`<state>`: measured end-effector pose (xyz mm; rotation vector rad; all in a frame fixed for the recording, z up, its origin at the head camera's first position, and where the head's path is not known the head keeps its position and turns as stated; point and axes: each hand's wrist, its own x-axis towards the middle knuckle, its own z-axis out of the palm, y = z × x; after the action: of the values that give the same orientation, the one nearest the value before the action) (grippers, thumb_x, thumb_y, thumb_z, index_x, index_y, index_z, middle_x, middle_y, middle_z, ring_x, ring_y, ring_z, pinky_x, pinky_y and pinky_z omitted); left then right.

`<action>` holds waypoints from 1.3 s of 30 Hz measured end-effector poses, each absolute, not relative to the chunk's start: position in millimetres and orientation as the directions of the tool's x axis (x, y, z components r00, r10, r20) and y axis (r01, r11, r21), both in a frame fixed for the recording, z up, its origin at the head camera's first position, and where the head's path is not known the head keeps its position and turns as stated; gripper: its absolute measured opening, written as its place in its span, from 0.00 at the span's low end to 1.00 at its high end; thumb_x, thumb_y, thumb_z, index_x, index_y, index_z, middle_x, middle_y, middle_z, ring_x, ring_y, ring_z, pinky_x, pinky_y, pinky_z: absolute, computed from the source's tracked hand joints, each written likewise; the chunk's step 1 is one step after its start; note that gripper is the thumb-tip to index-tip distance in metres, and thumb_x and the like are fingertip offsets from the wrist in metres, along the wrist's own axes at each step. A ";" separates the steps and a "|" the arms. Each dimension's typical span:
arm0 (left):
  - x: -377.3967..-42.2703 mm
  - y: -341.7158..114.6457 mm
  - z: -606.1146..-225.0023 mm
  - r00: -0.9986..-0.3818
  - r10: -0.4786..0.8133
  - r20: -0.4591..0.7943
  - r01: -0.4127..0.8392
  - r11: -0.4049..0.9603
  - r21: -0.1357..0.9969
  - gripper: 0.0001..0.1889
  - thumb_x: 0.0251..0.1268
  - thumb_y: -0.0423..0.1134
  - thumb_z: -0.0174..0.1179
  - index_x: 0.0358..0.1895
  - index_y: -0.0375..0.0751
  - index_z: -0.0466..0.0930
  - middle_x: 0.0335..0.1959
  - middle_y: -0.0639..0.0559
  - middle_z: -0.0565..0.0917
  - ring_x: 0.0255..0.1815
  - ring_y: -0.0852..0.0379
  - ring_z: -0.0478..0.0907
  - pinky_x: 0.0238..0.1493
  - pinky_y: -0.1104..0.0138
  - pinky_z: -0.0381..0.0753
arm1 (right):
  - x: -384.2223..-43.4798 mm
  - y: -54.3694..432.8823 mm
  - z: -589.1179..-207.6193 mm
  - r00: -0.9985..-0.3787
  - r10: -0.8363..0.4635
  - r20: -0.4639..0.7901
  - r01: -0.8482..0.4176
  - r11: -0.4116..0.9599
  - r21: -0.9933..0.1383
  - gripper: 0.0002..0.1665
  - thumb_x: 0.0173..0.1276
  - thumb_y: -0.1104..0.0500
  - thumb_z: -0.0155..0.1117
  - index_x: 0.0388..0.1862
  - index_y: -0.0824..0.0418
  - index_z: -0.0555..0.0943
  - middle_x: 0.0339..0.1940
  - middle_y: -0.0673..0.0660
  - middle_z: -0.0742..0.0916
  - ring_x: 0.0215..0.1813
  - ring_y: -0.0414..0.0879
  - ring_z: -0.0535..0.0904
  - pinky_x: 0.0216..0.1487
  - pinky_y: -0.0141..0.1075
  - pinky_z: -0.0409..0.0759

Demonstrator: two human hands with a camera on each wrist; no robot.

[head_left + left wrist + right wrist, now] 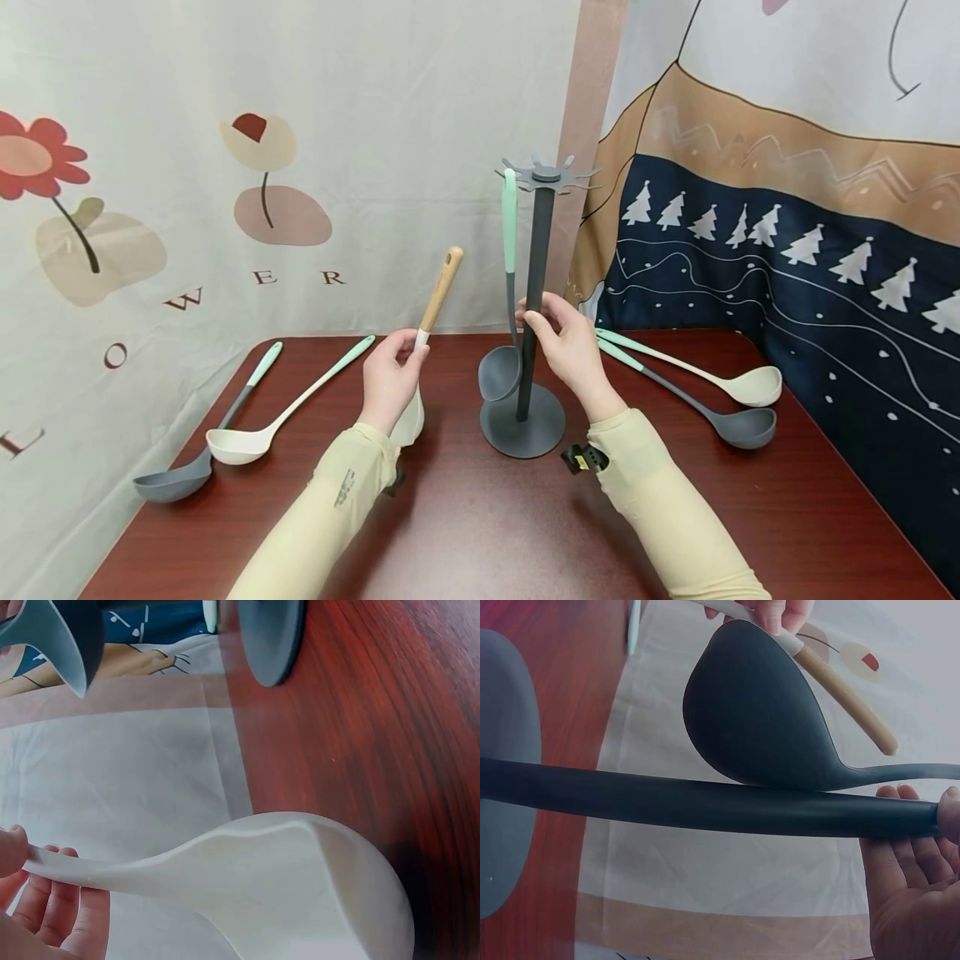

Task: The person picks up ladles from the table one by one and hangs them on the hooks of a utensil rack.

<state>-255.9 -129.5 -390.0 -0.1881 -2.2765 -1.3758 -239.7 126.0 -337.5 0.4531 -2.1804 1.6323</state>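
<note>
My left hand (pixel 392 377) pinches a white ladle with a wooden handle (pixel 441 289) near the join of handle and shaft. The handle points up and the white bowl (pixel 292 877) hangs low, close above the table. My right hand (pixel 567 354) grips the pole of a dark grey utensil stand (pixel 540 242) about halfway up, thumb in front. From the stand's hook ring (pixel 546 174) a grey ladle with a mint handle (pixel 498 372) hangs on the left side. In the right wrist view its bowl (pixel 754 712) lies close alongside the pole.
On the left of the table (pixel 465 533) lie a grey ladle (pixel 176 483) and a white ladle (pixel 243 446), both mint-handled. Right of the stand lie another white ladle (pixel 753 386) and grey ladle (pixel 742 427). A pale curtain (pixel 420 167) hangs behind, a patterned dark cloth (pixel 750 275) at the right.
</note>
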 end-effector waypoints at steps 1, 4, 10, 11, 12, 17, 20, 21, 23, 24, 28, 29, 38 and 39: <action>-255.4 -129.1 -389.5 -0.881 -0.122 0.458 0.350 0.484 0.802 0.09 0.64 0.31 0.66 0.47 0.37 0.84 0.38 0.43 0.86 0.40 0.48 0.82 0.44 0.58 0.79 | -239.9 125.7 -337.6 -0.877 -0.029 0.479 -0.468 0.276 -0.840 0.15 0.74 0.60 0.61 0.55 0.65 0.81 0.44 0.61 0.88 0.47 0.51 0.86 0.52 0.46 0.82; -253.4 -127.6 -387.5 -0.883 -0.122 0.453 0.353 0.464 0.813 0.09 0.64 0.31 0.66 0.47 0.37 0.84 0.38 0.44 0.86 0.39 0.50 0.82 0.43 0.59 0.79 | -239.4 124.3 -336.8 -0.879 -0.028 0.476 -0.464 0.284 -0.839 0.15 0.74 0.63 0.60 0.56 0.68 0.80 0.45 0.63 0.88 0.48 0.54 0.86 0.53 0.47 0.82; -248.2 -123.4 -383.1 -0.878 -0.115 0.464 0.382 0.415 0.825 0.10 0.64 0.31 0.66 0.47 0.37 0.84 0.37 0.45 0.86 0.37 0.52 0.82 0.39 0.68 0.79 | -225.0 118.9 -320.9 -0.881 -0.028 0.473 -0.459 0.297 -0.837 0.13 0.74 0.67 0.58 0.54 0.71 0.79 0.44 0.67 0.87 0.48 0.59 0.86 0.52 0.48 0.82; -247.3 -122.8 -382.5 -0.876 -0.111 0.469 0.390 0.408 0.825 0.09 0.63 0.30 0.66 0.47 0.36 0.83 0.37 0.45 0.86 0.36 0.52 0.82 0.38 0.69 0.79 | -222.4 118.4 -318.4 -0.878 -0.031 0.478 -0.465 0.297 -0.834 0.13 0.74 0.67 0.58 0.54 0.71 0.79 0.44 0.67 0.87 0.48 0.59 0.86 0.52 0.48 0.82; -246.4 -122.2 -381.9 -0.874 -0.108 0.474 0.398 0.400 0.825 0.09 0.63 0.30 0.66 0.46 0.36 0.83 0.36 0.45 0.86 0.36 0.52 0.82 0.37 0.70 0.79 | -219.3 117.9 -315.3 -0.877 -0.031 0.480 -0.466 0.298 -0.833 0.13 0.74 0.67 0.58 0.54 0.71 0.79 0.44 0.67 0.87 0.48 0.59 0.86 0.52 0.48 0.82; -241.8 -119.9 -379.3 -0.866 -0.094 0.491 0.422 0.387 0.820 0.09 0.62 0.29 0.67 0.45 0.36 0.83 0.34 0.45 0.85 0.34 0.52 0.82 0.35 0.73 0.77 | -215.4 117.6 -311.9 -0.876 -0.030 0.482 -0.469 0.292 -0.834 0.12 0.74 0.67 0.58 0.53 0.70 0.80 0.44 0.66 0.87 0.48 0.58 0.86 0.52 0.48 0.82; -239.2 -118.7 -377.5 -0.862 -0.088 0.499 0.434 0.382 0.816 0.09 0.62 0.28 0.67 0.45 0.36 0.83 0.33 0.45 0.85 0.34 0.52 0.82 0.36 0.73 0.77 | -215.6 117.5 -312.2 -0.877 -0.029 0.480 -0.467 0.290 -0.835 0.12 0.74 0.67 0.58 0.53 0.70 0.80 0.44 0.66 0.87 0.48 0.58 0.86 0.53 0.47 0.82; -238.3 -118.2 -376.7 -0.860 -0.086 0.503 0.439 0.377 0.815 0.09 0.61 0.28 0.67 0.45 0.35 0.83 0.33 0.45 0.85 0.34 0.52 0.82 0.35 0.73 0.77 | -215.5 117.3 -312.2 -0.875 -0.031 0.482 -0.469 0.291 -0.834 0.12 0.74 0.67 0.58 0.53 0.71 0.80 0.44 0.67 0.87 0.48 0.58 0.86 0.52 0.48 0.82; -236.3 -117.3 -375.1 -0.855 -0.083 0.511 0.451 0.367 0.814 0.09 0.61 0.28 0.68 0.44 0.35 0.83 0.32 0.45 0.85 0.34 0.52 0.82 0.35 0.73 0.77 | -214.8 117.1 -311.5 -0.874 -0.032 0.485 -0.473 0.290 -0.832 0.13 0.74 0.67 0.58 0.53 0.71 0.79 0.44 0.67 0.87 0.48 0.59 0.86 0.52 0.48 0.82; -235.4 -116.9 -374.4 -0.853 -0.081 0.516 0.457 0.362 0.812 0.09 0.61 0.28 0.68 0.44 0.35 0.82 0.32 0.45 0.85 0.34 0.52 0.82 0.35 0.73 0.77 | -214.3 117.0 -310.9 -0.874 -0.031 0.485 -0.473 0.290 -0.832 0.13 0.74 0.67 0.58 0.53 0.72 0.79 0.44 0.68 0.87 0.47 0.59 0.86 0.52 0.48 0.82; -232.5 -114.8 -371.5 -0.841 -0.069 0.536 0.485 0.342 0.805 0.09 0.61 0.28 0.68 0.44 0.35 0.82 0.32 0.45 0.85 0.33 0.55 0.81 0.35 0.73 0.77 | -215.4 117.1 -310.9 -0.874 -0.030 0.485 -0.471 0.294 -0.831 0.12 0.74 0.68 0.58 0.53 0.72 0.79 0.43 0.68 0.87 0.48 0.60 0.85 0.52 0.48 0.82; -231.9 -114.3 -370.7 -0.838 -0.065 0.541 0.492 0.337 0.803 0.09 0.61 0.28 0.68 0.44 0.35 0.82 0.32 0.45 0.85 0.33 0.56 0.81 0.34 0.73 0.77 | -216.3 117.3 -311.6 -0.874 -0.030 0.485 -0.471 0.296 -0.831 0.12 0.73 0.68 0.58 0.53 0.72 0.79 0.43 0.68 0.87 0.48 0.60 0.85 0.52 0.48 0.82; -224.7 -108.6 -361.2 -0.808 -0.034 0.589 0.559 0.276 0.782 0.09 0.61 0.27 0.68 0.44 0.35 0.82 0.31 0.44 0.84 0.31 0.57 0.80 0.33 0.73 0.78 | -240.7 124.6 -337.5 -0.871 -0.029 0.491 -0.480 0.269 -0.835 0.14 0.74 0.63 0.60 0.55 0.66 0.81 0.44 0.63 0.88 0.47 0.54 0.86 0.52 0.47 0.82; -223.8 -107.7 -359.8 -0.808 -0.034 0.588 0.560 0.270 0.784 0.09 0.61 0.27 0.68 0.44 0.35 0.82 0.31 0.44 0.84 0.31 0.57 0.80 0.33 0.73 0.78 | -240.9 124.9 -337.9 -0.870 -0.029 0.492 -0.481 0.268 -0.835 0.13 0.74 0.63 0.60 0.54 0.65 0.81 0.44 0.63 0.88 0.47 0.54 0.86 0.52 0.47 0.82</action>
<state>-223.8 -107.7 -359.8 -0.4730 -2.0476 -1.5700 -240.9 124.9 -337.9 0.4629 -2.1650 1.6324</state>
